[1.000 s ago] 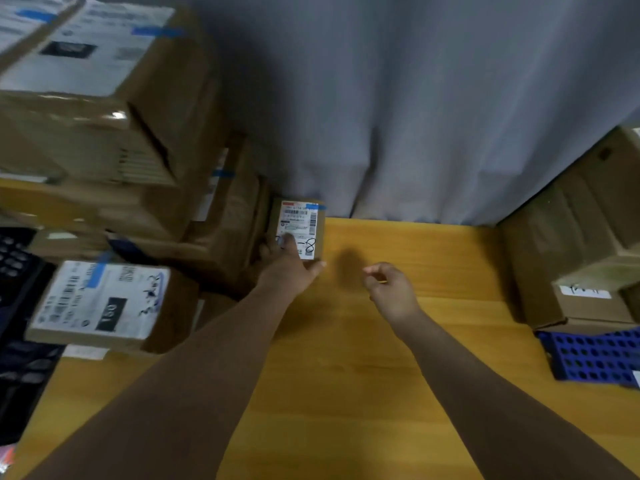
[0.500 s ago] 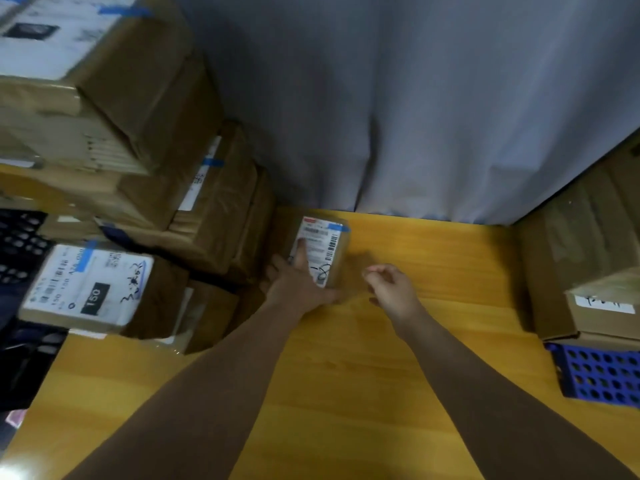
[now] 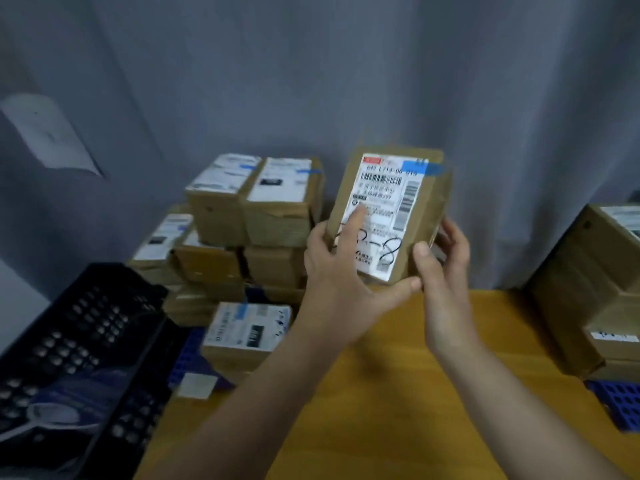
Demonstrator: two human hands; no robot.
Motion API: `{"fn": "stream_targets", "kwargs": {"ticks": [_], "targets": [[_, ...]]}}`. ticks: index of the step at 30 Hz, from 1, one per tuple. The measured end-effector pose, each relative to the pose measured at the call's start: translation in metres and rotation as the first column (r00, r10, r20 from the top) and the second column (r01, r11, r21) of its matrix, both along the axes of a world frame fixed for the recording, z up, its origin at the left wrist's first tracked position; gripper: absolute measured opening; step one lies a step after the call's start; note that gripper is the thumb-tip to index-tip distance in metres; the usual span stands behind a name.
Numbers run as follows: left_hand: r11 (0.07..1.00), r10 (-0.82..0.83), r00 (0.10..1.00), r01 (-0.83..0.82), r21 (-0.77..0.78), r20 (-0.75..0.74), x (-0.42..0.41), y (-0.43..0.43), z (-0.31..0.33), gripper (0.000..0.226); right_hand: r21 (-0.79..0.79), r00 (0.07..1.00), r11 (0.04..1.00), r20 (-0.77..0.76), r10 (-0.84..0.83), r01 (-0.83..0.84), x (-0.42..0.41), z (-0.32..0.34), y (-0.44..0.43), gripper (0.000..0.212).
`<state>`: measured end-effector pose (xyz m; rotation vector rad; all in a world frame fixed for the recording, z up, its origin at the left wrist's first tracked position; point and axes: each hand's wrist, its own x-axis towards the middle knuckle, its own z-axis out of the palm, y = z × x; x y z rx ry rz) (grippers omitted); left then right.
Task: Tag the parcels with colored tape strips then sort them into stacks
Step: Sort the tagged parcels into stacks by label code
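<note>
From the head camera I see both hands holding a small brown cardboard parcel (image 3: 388,216) up in the air above the far middle of the yellow wooden table (image 3: 381,393), in front of the grey curtain (image 3: 346,81). It is tilted, with its white shipping label (image 3: 384,209) facing me and a blue tape strip (image 3: 424,167) across its top right corner.

My left hand (image 3: 332,271) grips the parcel's lower left. The index finger (image 3: 356,220) lies straight up over the label, the thumb runs under the bottom edge, and the other fingers wrap the left side. My right hand (image 3: 446,271) clamps the lower right corner, with the thumb (image 3: 420,252) on the front face and the fingers curled behind the right side.

A stack of brown parcels (image 3: 256,216) with labels and blue strips fills the far left corner of the table. A black plastic crate (image 3: 86,341) sits beyond the left edge. Large brown boxes (image 3: 588,289) and a blue perforated tray (image 3: 616,403) stand at the right edge.
</note>
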<state>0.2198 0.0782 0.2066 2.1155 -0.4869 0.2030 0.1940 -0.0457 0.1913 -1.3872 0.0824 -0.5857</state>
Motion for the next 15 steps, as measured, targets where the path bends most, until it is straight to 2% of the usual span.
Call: {"fn": "stream_targets", "kwargs": {"ticks": [3, 5, 8, 11, 13, 15], "targets": [[1.000, -0.003, 0.992, 0.003, 0.005, 0.125, -0.001, 0.054, 0.039, 0.095, 0.050, 0.998, 0.998, 0.056, 0.028, -0.031, 0.004, 0.042, 0.057, 0.076], [1.000, 0.016, 0.987, -0.018, 0.010, 0.160, 0.003, 0.091, 0.058, 0.090, 0.063, 0.996, 0.997, 0.081, 0.033, -0.038, 0.010, 0.062, 0.093, 0.065], [0.993, 0.083, 0.966, -0.100, 0.058, 0.245, 0.014, 0.144, 0.081, 0.094, 0.106, 0.993, 0.990, 0.083, 0.081, -0.090, 0.025, 0.086, 0.145, 0.055], [0.978, 0.184, 0.944, -0.204, 0.046, 0.274, 0.029, 0.185, 0.092, 0.100, 0.114, 0.987, 0.980, 0.031, 0.160, -0.163, 0.044, 0.105, 0.192, 0.052], [0.964, 0.251, 0.934, -0.265, 0.020, 0.256, 0.042, 0.215, 0.096, 0.098, 0.102, 0.970, 0.966, -0.035, 0.240, -0.236, 0.056, 0.113, 0.223, 0.057], [0.947, 0.304, 0.923, -0.319, 0.028, 0.236, 0.059, 0.243, 0.096, 0.099, 0.032, 0.950, 0.959, -0.129, 0.283, -0.281, 0.067, 0.118, 0.247, 0.061]]}}
